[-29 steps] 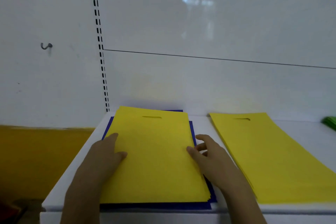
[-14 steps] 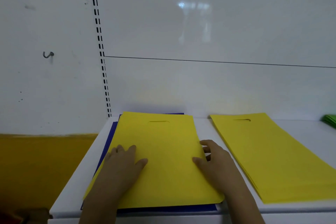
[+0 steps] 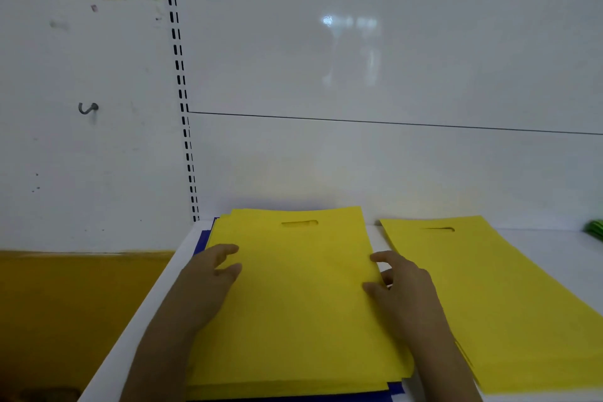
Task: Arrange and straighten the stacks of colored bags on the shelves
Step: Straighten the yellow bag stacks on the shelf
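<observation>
Yellow bag stack lies flat on the white shelf, at its left end, handle cut-out toward the back wall. It sits on top of blue bags; blue only shows as a thin strip along the left edge and at the near right corner. Upper yellow sheets are slightly fanned at the far left corner, so edges aren't flush.

Left hand rests on the stack's left edge, fingers loosely extended, thumb lying on the top sheet; not gripping anything. Right hand is at the stack's right edge, thumb on top, fingers curled at the side of the stack; looks like a light pinch on the edge, though the underside is hidden.

Second yellow stack lies just beside to the right, angled, not touching the first. Green item at far right, mostly cut off. Slotted upright runs up the wall; small hook to its left.
</observation>
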`<state>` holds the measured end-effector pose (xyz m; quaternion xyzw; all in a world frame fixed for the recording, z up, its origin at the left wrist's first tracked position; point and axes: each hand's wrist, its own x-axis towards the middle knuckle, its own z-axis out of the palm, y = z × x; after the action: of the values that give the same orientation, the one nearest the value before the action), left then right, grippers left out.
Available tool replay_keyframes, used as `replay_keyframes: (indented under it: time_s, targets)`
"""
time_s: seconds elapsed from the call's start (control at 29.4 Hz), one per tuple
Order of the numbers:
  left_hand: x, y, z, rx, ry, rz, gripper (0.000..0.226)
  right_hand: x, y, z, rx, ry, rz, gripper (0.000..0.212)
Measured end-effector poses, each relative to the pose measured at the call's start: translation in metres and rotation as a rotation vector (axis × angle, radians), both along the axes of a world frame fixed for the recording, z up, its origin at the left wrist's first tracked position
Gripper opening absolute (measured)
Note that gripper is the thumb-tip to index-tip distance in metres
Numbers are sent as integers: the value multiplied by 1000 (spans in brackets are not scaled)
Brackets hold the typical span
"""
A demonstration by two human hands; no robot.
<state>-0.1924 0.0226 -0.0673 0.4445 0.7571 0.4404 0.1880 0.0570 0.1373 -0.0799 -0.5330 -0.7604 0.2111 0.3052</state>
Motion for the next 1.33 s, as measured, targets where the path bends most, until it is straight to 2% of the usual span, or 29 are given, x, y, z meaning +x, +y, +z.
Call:
replay_keyframes:
  time_s: [0.14, 0.44, 0.58, 0.68, 1.02, 1.16, 1.26, 1.33]
  targets:
    - [-9, -6, 1, 69, -198, 0, 35, 0, 7, -4, 17, 18, -31, 43]
    - [-2, -8, 6, 167, -253, 29, 33, -7, 8, -5, 122, -30, -84, 45]
    - [-3, -6, 5, 172, -251, 44, 45, -7, 7, -8, 112, -21, -32, 41]
    - [-4, -4, 3, 101, -185, 72, 49, -6, 9, -9, 60, 28, 46, 39]
    - [-12, -18, 0, 32, -216, 15, 37, -6, 7, -7, -54, 168, 302, 33]
    - [-13, -23, 1, 32, -241, -15, 37, -8, 7, -7, -71, 202, 319, 34]
    - [-14, -23, -1, 41, -241, -66, 46, -10, 4, -7, -108, 228, 306, 40]
    - [-14, -25, -1, 86, -237, -79, 54, -7, 1, -5, -151, 217, 321, 36]
